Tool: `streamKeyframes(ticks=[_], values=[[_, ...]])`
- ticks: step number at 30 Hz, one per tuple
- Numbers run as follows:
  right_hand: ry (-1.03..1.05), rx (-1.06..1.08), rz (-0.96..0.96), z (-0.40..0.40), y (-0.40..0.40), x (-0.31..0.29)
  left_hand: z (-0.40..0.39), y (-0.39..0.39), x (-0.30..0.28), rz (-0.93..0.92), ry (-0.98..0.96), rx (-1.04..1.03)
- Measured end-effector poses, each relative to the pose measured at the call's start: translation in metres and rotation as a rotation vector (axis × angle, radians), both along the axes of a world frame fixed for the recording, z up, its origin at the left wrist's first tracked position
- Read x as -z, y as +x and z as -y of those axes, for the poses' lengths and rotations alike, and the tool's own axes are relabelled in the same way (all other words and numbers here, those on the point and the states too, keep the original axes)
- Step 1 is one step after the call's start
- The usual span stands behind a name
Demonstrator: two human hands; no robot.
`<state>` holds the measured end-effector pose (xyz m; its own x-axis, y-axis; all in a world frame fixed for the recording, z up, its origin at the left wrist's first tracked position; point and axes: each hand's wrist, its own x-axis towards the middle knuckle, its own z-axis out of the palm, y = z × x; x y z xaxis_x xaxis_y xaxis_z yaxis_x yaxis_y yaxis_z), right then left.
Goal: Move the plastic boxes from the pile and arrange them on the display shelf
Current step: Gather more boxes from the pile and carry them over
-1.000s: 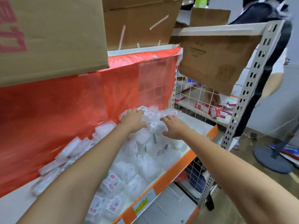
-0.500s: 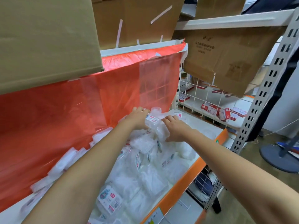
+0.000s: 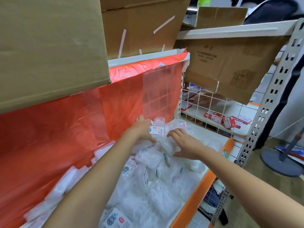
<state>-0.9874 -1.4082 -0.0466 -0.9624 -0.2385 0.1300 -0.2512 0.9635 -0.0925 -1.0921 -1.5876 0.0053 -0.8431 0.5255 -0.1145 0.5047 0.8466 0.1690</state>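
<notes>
Cardboard fills the upper left of the frame: a big brown carton (image 3: 49,46) on the shelf above, with a second taped carton (image 3: 139,27) behind it toward the top centre. Below them an orange plastic sheet (image 3: 65,129) hangs across the left and middle, covering the back of the display shelf (image 3: 205,183), whose orange front edge runs diagonally through the lower right. A torn cardboard flap (image 3: 230,66) droops from the grey rack at upper right, over a white wire divider (image 3: 205,109) and a neighbouring shelf with small red packets (image 3: 227,120).

The pile of clear plastic boxes (image 3: 153,186) takes up the shelf floor from bottom centre up to the middle of the frame, loose and overlapping, some showing printed labels; more lie along the foot of the orange sheet at lower left.

Both bare forearms reach in from the bottom of the frame. The left hand (image 3: 141,130), in the centre, has its fingers curled round a small labelled box (image 3: 157,130) at the far end of the pile, held just above the heap. The right hand (image 3: 185,143), just beside it to the right, is spread palm down with fingers apart and slightly bent, resting on the clear boxes under it without gripping any that I can see.

At the far right edge a person in dark clothes (image 3: 279,96) stands beside a round floor stand base (image 3: 279,163).
</notes>
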Motion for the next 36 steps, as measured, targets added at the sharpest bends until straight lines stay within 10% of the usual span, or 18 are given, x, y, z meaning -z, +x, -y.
streamKeyframes(ticks=[16,26,36], values=[[-1.772,-0.168,0.375,-0.002,0.052,-0.009,0.036,0.105,0.006,0.038,0.735,-0.251],[-2.197,-0.344,0.644,-0.006,0.074,0.016,0.042,0.174,0.028,0.040,0.807,-0.387],[-2.259,-0.056,0.953,0.051,0.088,0.028,0.066,0.249,0.061,-0.017,0.939,-0.604]])
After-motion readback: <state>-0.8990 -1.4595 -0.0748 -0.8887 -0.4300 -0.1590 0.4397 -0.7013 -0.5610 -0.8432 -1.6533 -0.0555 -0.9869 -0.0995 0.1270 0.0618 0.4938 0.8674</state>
